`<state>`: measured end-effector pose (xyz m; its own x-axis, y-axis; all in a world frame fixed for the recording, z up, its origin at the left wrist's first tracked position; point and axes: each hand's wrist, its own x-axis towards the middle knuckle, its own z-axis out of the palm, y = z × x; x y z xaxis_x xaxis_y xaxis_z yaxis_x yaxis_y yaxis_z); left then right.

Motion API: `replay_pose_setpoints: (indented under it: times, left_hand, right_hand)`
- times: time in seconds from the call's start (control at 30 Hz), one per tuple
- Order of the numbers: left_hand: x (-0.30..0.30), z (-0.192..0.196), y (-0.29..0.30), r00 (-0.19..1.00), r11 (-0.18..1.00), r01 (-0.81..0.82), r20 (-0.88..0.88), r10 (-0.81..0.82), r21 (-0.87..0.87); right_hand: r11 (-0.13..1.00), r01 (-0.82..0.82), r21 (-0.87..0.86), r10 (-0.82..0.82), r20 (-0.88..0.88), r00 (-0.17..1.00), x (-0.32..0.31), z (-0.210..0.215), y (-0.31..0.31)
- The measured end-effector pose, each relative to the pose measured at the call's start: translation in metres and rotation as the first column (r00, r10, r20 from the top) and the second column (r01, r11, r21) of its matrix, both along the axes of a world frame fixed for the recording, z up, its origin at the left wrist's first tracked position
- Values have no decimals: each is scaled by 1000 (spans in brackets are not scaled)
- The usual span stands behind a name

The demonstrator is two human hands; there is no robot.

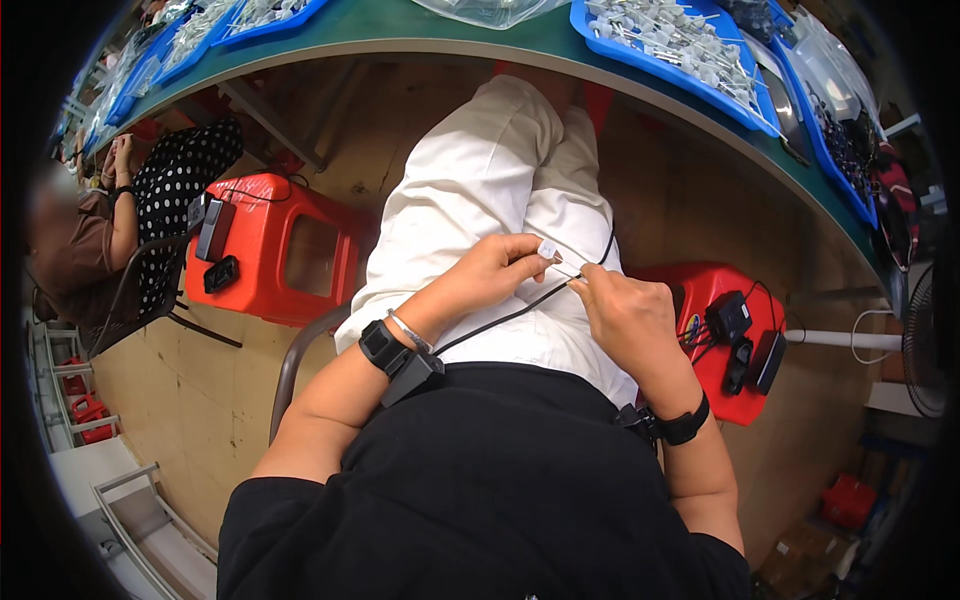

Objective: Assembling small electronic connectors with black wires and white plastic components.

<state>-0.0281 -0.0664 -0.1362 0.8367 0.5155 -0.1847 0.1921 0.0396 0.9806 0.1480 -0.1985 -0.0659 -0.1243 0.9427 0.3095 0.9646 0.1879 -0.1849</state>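
Observation:
Over my lap, my left hand [500, 272] pinches a small whitish square plastic piece [547, 250] between thumb and fingertips. From its right, my right hand [628, 310] closes its fingers on a thin pale stem [567, 268] that reaches toward this piece. Whether the stem is joined to the piece is too small to tell. A black cable [508, 318] runs across my white trousers, under both hands. Each wrist wears a black strap with a device.
Ahead curves a green table [400, 22]; its blue tray [700, 62] holds many whitish parts with stems. Red stools stand left [265, 240] and right [715, 345], bearing black devices. A seated person [95, 230] is at far left, a fan [922, 340] at far right.

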Motion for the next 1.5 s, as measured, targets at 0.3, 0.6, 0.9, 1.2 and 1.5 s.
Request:
replay_pose_setpoints:
  times: [0.3,0.6,0.9,1.2,1.5]
  left_hand:
    - [1,5,-1,1000,999,22,-10,-22,29]
    - [1,9,-4,999,999,-37,23,37,14]
    - [1,3,-2,999,999,-29,17,28,32]
    - [-1,12,-2,998,996,64,-19,-62,68]
    - [0,18,-6,997,980,68,54,-59,-188]
  right_hand:
    - [996,-14,91,13,12,1000,2,-10,3]
    - [997,15,79,-20,60,998,0,-8,3]
    - [995,-15,103,7,71,997,1,-8,5]
    - [994,-38,107,19,174,985,4,-9,4]
    - [989,-67,131,30,266,964,4,-5,2]
